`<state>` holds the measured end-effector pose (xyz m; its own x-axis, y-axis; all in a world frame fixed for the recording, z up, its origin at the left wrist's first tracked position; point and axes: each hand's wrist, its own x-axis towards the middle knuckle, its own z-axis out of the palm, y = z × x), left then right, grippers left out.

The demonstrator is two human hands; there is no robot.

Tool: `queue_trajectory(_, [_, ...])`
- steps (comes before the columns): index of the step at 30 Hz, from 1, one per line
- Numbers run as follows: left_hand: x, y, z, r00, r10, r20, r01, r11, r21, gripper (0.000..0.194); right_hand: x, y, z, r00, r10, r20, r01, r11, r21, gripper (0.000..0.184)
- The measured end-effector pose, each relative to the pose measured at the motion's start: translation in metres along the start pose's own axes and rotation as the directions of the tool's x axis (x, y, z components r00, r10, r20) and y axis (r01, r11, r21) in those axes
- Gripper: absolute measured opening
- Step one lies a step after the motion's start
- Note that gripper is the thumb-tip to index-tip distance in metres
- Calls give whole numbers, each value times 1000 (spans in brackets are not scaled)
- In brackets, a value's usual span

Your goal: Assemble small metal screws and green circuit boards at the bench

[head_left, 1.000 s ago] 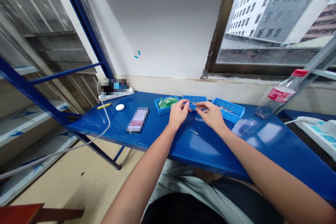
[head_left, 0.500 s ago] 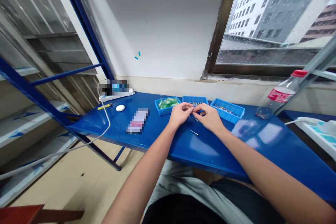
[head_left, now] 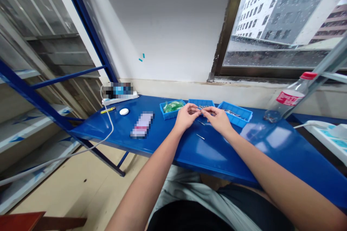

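My left hand [head_left: 187, 116] and my right hand [head_left: 217, 118] meet at the fingertips over the blue table [head_left: 162, 137]. Both are closed in a pinch; whatever small piece lies between the fingers is too small to make out. Just behind them stands a blue bin [head_left: 201, 102] with small metal parts in it. To its left, another blue bin [head_left: 170, 114] holds green, plastic-looking material. A third bin [head_left: 245, 119], on the right, contains thin metal pieces. Below the hands, one slim metal pin [head_left: 200, 136] lies on the table, and a second pin [head_left: 201, 122] is closer to the fingers.
On the left lie a blurred-out phone-like slab [head_left: 142, 125], a round white object [head_left: 124, 111] and a yellow-handled tool [head_left: 107, 110]. A white cable [head_left: 111, 122] hangs over the table's edge. A plastic bottle [head_left: 290, 97] and a white power strip [head_left: 329, 137] are at the right.
My right hand's fingers have straightened somewhat and shifted slightly right. The pin under the hands shows more plainly. My left hand stays almost in place.
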<state>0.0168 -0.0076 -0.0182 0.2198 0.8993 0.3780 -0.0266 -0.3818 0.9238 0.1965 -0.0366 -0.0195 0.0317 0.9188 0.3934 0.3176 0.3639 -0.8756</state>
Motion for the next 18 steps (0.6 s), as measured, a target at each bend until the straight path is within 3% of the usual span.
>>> queue_trajectory(5, [2, 2, -3, 999, 3, -37, -6, 995, -102, 41, -2, 3, 2, 999, 6, 40, -5, 999, -41, 32])
queue_trajectory(11, [2, 1, -2, 1000, -8, -4, 8, 993, -119, 51, -4, 1, 4, 991, -35, 132, 51, 992, -115, 27])
queue_trajectory(18, [1, 2, -2, 997, -33, 69, 37, 998, -56, 40, -3, 4, 5, 987, 83, 135, -94, 993, 77, 38])
